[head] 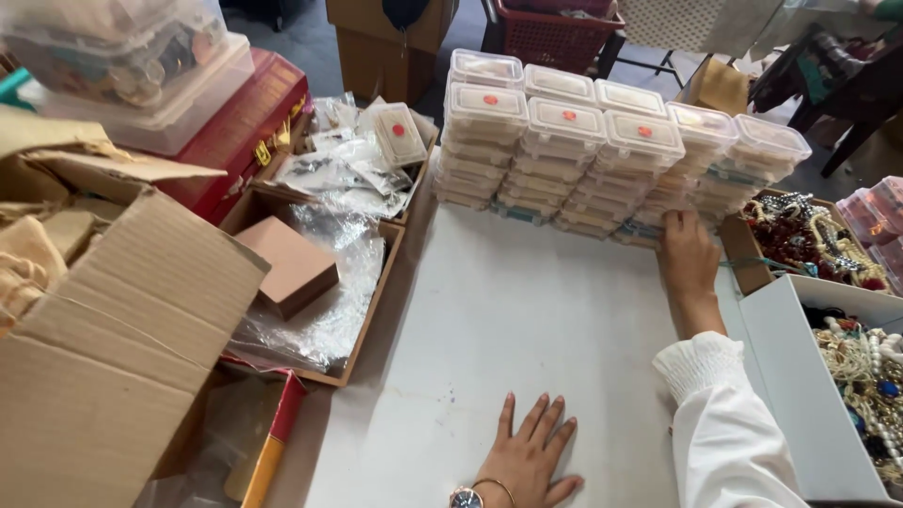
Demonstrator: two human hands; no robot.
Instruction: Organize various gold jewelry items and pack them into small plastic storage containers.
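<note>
My left hand (529, 453) lies flat on the white tabletop (527, 310) near the front edge, fingers spread, holding nothing; a watch and a bangle are on its wrist. My right hand (687, 259), in a white sleeve, reaches forward and its fingers touch the bottom of the stacks of small clear plastic boxes (602, 155) with red dots on their lids. Whether those fingers grip a box is hidden behind the back of the hand.
A white box of beaded jewellery (865, 376) and a brown tray of necklaces (804, 235) stand at the right. On the left are an open cardboard box (103, 320), a tray with plastic bags and a pink box (292, 263), a red case (249, 122) and a clear tub (132, 66).
</note>
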